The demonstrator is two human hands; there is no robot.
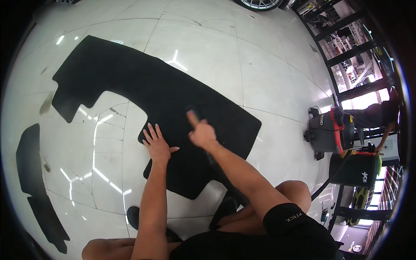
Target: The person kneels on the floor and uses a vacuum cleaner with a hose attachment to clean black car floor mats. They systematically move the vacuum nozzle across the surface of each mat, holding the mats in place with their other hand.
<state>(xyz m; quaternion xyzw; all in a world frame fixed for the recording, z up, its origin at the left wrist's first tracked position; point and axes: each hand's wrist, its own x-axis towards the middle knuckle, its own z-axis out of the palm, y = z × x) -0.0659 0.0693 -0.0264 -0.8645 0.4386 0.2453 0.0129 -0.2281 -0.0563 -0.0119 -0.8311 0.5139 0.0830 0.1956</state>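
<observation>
A large black car floor mat [125, 71] with cut-out edges lies flat on the tiled floor in front of me. My left hand [157, 147] presses on it near the inner cut-out, palm down with the fingers spread. Closer to the mat's middle, my right hand [203, 133] is wrapped round a dark vacuum hose end, its index finger stretched forward along it. The black hose [213, 162] runs back beneath my right forearm. Black on black, the nozzle's tip against the mat is hard to make out.
Two smaller black mat pieces [28, 158] lie at the far left, beside a small brush-like thing [45, 162]. On the right stand a grey and red vacuum cleaner [323, 130], a dark green bin [353, 170] and another person [377, 116]. A car wheel [260, 3] shows at the top.
</observation>
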